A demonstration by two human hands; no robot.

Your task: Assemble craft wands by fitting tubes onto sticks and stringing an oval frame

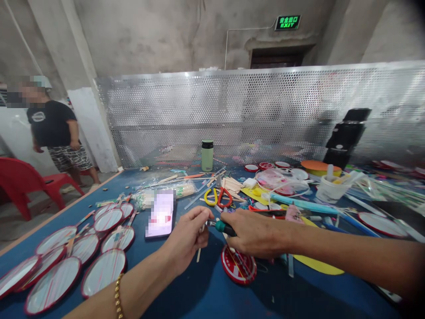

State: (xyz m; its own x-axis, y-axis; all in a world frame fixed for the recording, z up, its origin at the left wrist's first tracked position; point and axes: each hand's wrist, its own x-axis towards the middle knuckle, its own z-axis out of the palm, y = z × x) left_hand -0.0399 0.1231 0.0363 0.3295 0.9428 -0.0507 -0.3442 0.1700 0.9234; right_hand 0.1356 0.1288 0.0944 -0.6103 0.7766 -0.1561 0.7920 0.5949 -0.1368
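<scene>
Near the middle of the table, my left hand (191,237) is closed in a pinch; what lies between its fingertips is too small to tell. My right hand (255,230) is wrapped round green-handled pliers (225,227), whose metal jaws reach to my left fingertips. Below my right hand lies a round red disc (239,266) with thin sticks across it. A thin wooden stick (198,255) shows under my left hand. Left of my left hand is a lit phone (160,214). Scissors with yellow and red handles (218,197) lie just beyond both hands.
Red-rimmed round discs (106,270) cover the table's left side. A green bottle (207,155) stands at the back before a perforated metal screen (175,115). A white cup (330,189), strips and yellow sheets crowd the right. A person (55,126) stands at far left near a red chair (29,186).
</scene>
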